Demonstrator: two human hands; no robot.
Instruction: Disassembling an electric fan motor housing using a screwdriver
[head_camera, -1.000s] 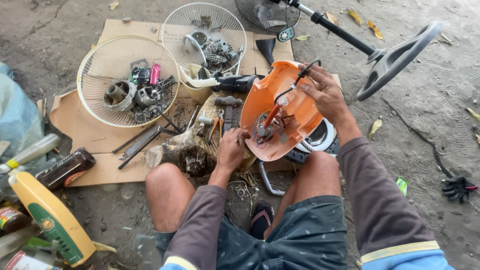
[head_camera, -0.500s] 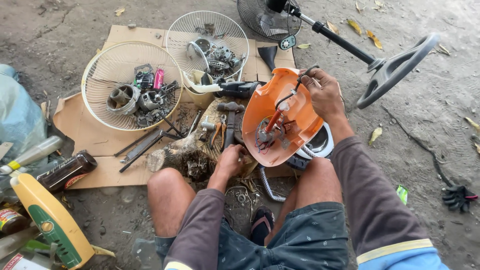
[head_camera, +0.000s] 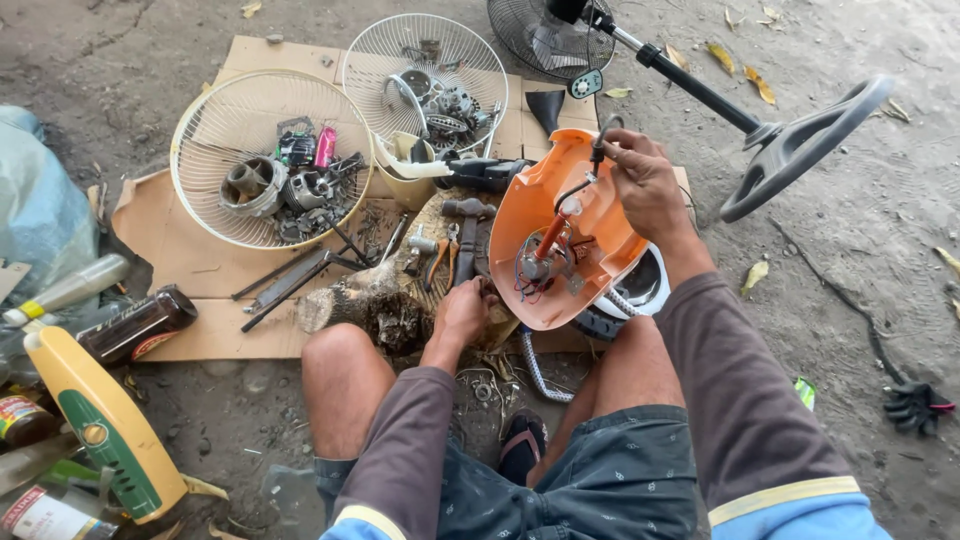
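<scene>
Resting low between the knees, left hand (head_camera: 462, 312) curled loosely at the wood stump (head_camera: 372, 310), grip unclear. Right hand (head_camera: 645, 185) pinches a black cable (head_camera: 598, 140) at the rim of the orange housing (head_camera: 545, 235), tilted open on cardboard (head_camera: 200, 265). Beyond: two wire fan guards (head_camera: 262, 110) holding parts, fan stand (head_camera: 790, 150).

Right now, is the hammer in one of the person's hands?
No, the hammer lies on the ground among the tools, while the right hand holds the orange cover and the left hand rests below it.
</scene>
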